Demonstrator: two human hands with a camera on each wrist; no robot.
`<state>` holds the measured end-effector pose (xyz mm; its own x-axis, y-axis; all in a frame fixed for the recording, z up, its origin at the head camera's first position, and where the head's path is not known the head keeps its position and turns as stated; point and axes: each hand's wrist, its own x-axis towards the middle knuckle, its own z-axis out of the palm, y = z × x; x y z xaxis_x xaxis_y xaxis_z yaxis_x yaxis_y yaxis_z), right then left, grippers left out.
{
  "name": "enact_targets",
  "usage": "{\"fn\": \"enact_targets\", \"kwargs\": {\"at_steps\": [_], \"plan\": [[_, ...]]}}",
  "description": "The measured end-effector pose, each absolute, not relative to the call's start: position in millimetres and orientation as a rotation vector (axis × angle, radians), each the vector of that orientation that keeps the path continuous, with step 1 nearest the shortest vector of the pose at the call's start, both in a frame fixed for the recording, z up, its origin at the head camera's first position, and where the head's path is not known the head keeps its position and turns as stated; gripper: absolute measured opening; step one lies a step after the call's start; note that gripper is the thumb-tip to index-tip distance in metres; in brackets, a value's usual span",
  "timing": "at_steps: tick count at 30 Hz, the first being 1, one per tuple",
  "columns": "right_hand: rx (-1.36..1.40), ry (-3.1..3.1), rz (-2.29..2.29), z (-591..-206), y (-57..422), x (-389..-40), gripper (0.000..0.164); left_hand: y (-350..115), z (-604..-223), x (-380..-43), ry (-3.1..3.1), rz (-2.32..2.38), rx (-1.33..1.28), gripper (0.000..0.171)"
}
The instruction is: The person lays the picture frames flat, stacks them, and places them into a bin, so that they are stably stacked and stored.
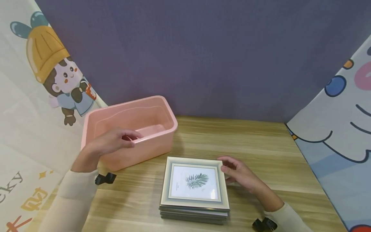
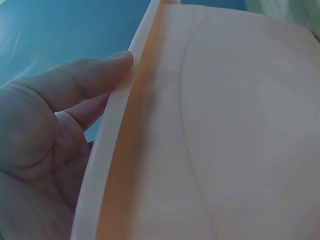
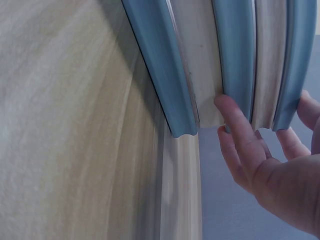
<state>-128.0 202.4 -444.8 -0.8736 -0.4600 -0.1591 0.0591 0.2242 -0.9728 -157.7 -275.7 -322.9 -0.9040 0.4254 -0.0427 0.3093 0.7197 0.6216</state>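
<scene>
At the left stands a pink plastic bin point(image 1: 150, 148), with no contents seen in the part of its inside that shows. My left hand point(image 1: 113, 141) grips its near rim point(image 2: 111, 130), the thumb outside and the fingers reaching over into it. Nearer me and to the right lies a stack of picture frames; the top frame point(image 1: 195, 183) is cream-coloured and shows a green leaf print. My right hand point(image 1: 240, 174) touches the stack's far right corner. In the right wrist view, its fairly straight fingers point(image 3: 237, 130) spread along the stacked frame edges point(image 3: 235, 55).
Both bin and frames are on a wood-grain table point(image 1: 232, 138). Behind it rises a dark blue-grey backdrop point(image 1: 203, 58). Printed cloths hang at the left point(image 1: 29, 135) and right point(image 1: 347, 129), close to the table's sides.
</scene>
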Motion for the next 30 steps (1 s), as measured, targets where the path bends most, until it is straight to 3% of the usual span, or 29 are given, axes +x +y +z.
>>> {"fn": "enact_targets", "kwargs": {"at_steps": [30], "plan": [[-0.383, 2.071, -1.714, -446.6, 200.3, -127.8, 0.050, -204.1, -322.0, -205.2, 2.549, 0.963, 0.720, 0.031]]}}
